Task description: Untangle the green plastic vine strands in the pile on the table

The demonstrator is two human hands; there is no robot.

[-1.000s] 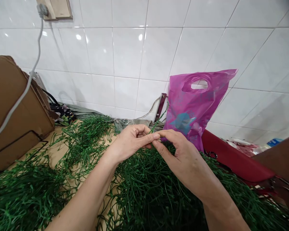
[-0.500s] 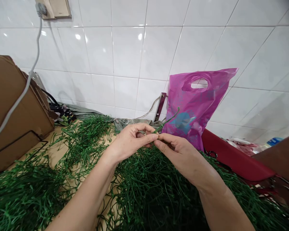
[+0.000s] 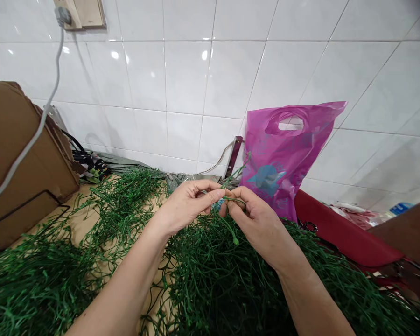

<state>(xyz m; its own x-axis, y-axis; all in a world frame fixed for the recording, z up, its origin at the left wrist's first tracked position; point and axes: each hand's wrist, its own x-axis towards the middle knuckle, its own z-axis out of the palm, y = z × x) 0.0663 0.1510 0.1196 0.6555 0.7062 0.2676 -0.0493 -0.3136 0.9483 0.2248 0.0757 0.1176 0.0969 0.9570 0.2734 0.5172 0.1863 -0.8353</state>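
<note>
My left hand (image 3: 188, 204) and my right hand (image 3: 257, 223) meet at their fingertips above a big heap of thin green plastic stems (image 3: 213, 280). Both hands pinch the same green stem (image 3: 228, 227). One end of it sticks up toward the wall; the other hangs down between my hands, ending in a small knob. The fingers of both hands are closed on it.
More green stems (image 3: 38, 275) cover the table at the left. A brown cardboard box (image 3: 24, 158) with a grey cable over it stands at the far left. A pink plastic bag (image 3: 283, 154) leans on the white tiled wall. A red pouch (image 3: 343, 231) lies at the right.
My right hand has drawn back a little from the left. The stem now hangs down between the hands, and its upper end has swung nearer the wall.
</note>
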